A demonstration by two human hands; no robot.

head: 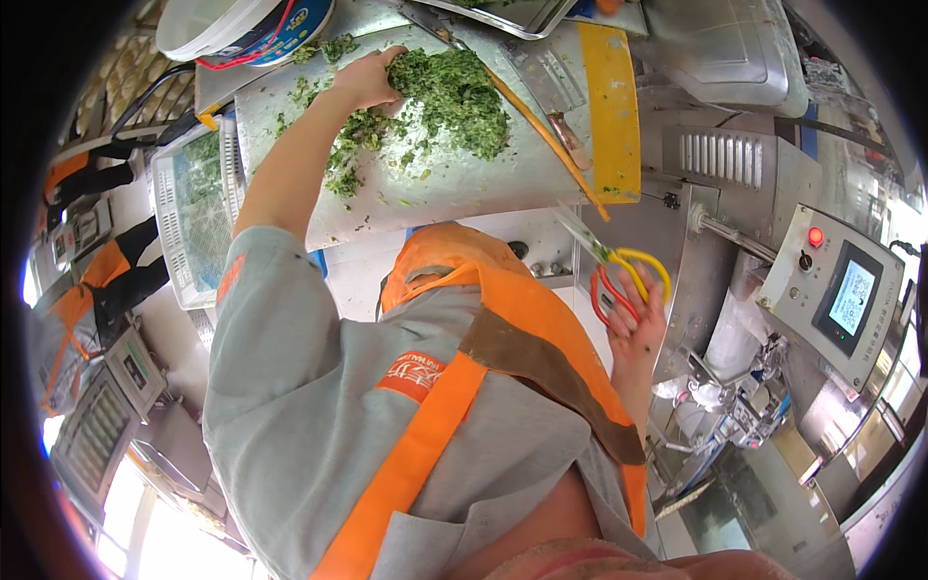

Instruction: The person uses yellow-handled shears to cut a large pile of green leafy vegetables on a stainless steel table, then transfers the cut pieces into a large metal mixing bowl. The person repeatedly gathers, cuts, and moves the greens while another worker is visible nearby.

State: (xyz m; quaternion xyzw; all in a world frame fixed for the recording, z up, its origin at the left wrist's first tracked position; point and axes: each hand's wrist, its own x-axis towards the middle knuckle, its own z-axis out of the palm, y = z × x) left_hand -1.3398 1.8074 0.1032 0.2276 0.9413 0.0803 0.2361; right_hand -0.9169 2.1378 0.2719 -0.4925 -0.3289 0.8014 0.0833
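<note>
My left hand [366, 80] rests at the left edge of a heap of chopped green vegetables [464, 101]. Its thumb and fingers are spread around that edge, and some fingertips are hidden by the greens. The heap lies on a metal-topped worktable [435, 199], with loose bits scattered nearby. In my right hand [638, 312] is a pair of scissors [602, 254] with one red and one yellow handle. The scissors are held off the table's front right corner, blades tilted up and left, partly open.
A long wooden handle [547, 138] lies right of the heap, beside a slotted metal blade tool [547, 72]. A white plastic bucket [217, 29] stands far left, above a white basket [192, 217]. At right is a machine control panel [834, 290]; another worker [80, 304] stands left.
</note>
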